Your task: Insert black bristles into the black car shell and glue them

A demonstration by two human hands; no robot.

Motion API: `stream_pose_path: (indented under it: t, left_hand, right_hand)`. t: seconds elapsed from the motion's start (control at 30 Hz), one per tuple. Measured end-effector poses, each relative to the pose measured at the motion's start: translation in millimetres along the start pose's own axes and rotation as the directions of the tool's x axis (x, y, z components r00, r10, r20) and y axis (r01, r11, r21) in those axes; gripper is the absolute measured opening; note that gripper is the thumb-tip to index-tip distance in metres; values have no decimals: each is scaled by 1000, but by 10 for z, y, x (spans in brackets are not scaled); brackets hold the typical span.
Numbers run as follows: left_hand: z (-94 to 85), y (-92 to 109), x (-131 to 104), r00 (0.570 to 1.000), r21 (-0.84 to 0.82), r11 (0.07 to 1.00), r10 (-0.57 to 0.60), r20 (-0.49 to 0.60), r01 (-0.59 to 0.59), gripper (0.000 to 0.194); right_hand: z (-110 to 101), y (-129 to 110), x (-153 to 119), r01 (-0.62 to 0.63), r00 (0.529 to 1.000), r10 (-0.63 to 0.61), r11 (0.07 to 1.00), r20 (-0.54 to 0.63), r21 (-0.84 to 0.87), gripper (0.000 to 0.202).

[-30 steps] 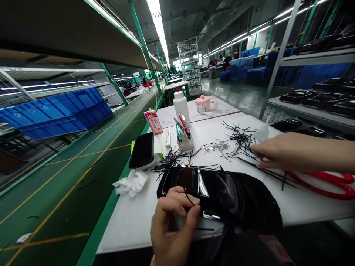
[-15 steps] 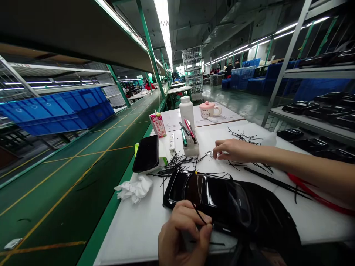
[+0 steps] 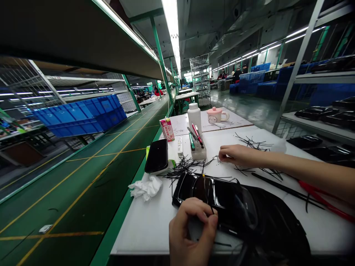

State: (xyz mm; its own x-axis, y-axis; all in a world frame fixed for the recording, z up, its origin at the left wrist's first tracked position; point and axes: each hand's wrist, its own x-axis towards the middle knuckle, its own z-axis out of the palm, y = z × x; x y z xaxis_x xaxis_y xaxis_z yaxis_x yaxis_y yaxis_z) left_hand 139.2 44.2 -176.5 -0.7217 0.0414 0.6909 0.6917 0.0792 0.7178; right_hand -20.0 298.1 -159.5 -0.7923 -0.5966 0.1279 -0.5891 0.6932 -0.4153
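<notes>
A glossy black model car body [image 3: 226,194] lies on the white table, its far end in shadow at the lower right. At its near side my left hand [image 3: 191,231] pinches a thin black strip [image 3: 212,210] between thumb and forefinger, against the car's edge. My right hand [image 3: 237,155] is beyond the car, fingertips together and down on the tabletop at some tiny shiny pieces [image 3: 215,159]. What its fingers hold, if anything, is hidden. Loose black strips [image 3: 184,168] lie in a heap behind the car, and more strips [image 3: 253,142] lie behind my right hand.
A phone [image 3: 156,156], crumpled tissue [image 3: 146,187] and pen holder [image 3: 199,152] stand on the left half. Behind are a white bottle [image 3: 194,116] and a pink-lidded mug [image 3: 216,115]. A green conveyor [image 3: 116,166] runs along the left; a rack [image 3: 318,120] with black car bodies stands right.
The whole view has shifted, so everything sits further right. My left hand stays at the car's near side with the strip, less of which shows. My right hand remains at the tiny pieces.
</notes>
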Motion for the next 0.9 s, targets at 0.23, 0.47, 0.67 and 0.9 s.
stream_pose_path:
  t: [0.23,0.47,0.67,0.9]
  left_hand:
    - [248,342,21,988,-168,981,-119,-102,100,28]
    - [311,450,118,984,-157,972,-178,-11,174,28]
    - [298,521,136,980,-86,977,-195,37,198,27]
    - [307,523,119,980,-75,978,-193,52,196,27]
  right_hand:
    - [-295,-648,-412,-81,996,65,938,58,338,42]
    - [-390,-1302,-881,-358,933,128,433,337,827,47]
    - [-429,-1421,-946,-399,916,186,353,355,846,46]
    - [-433,-1432,-938,-401,916,163,386,367,831,46]
